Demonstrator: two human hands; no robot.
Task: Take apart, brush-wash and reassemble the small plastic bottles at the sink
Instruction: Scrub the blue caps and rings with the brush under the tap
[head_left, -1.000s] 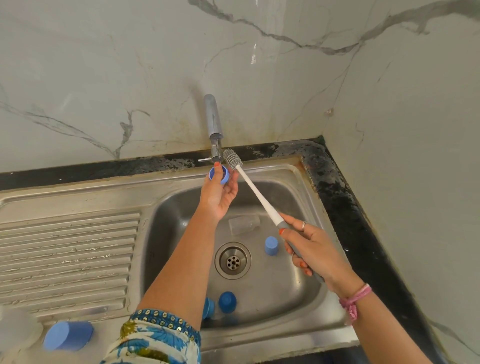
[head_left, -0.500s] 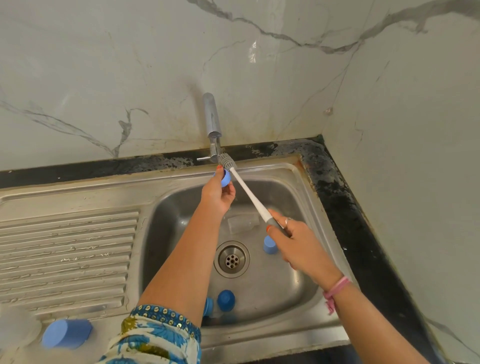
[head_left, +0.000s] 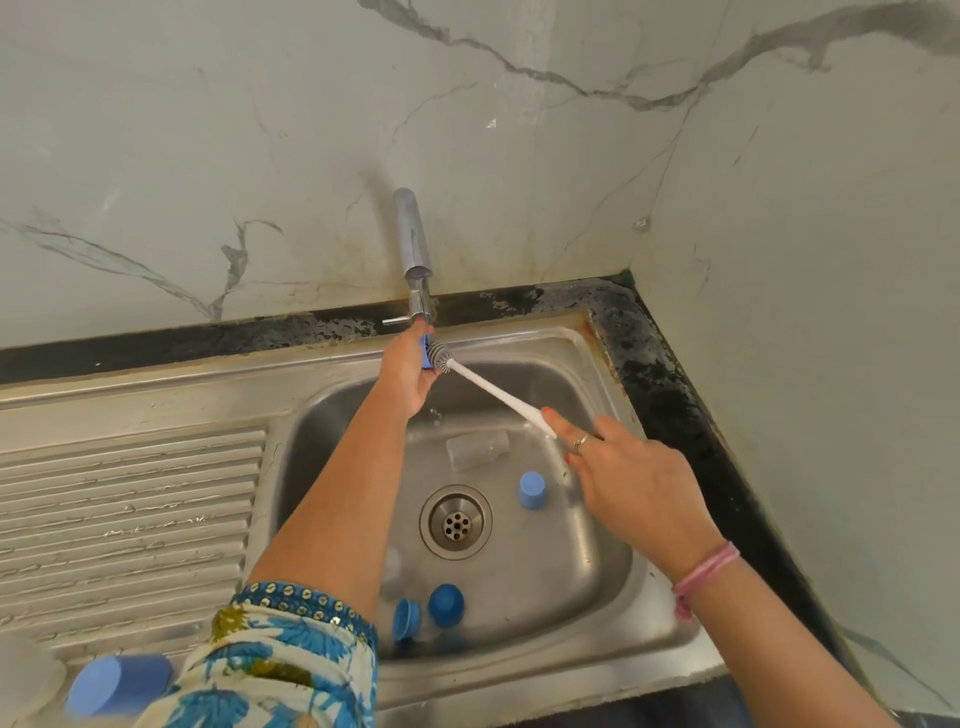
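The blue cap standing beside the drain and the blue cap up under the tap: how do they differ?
The cap beside the drain stands alone on the sink floor, untouched; the cap under the tap is gripped in the left hand. The first shows fully; the second is mostly hidden by fingers. Only the second meets the brush, which the right hand holds. Both are blue.

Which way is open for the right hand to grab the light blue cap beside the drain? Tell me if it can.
Probably yes. The light blue cap stands uncovered in the sink basin, just below the right hand, with nothing between them. But that hand is gripping the bottle brush, so it would need to free its fingers first.
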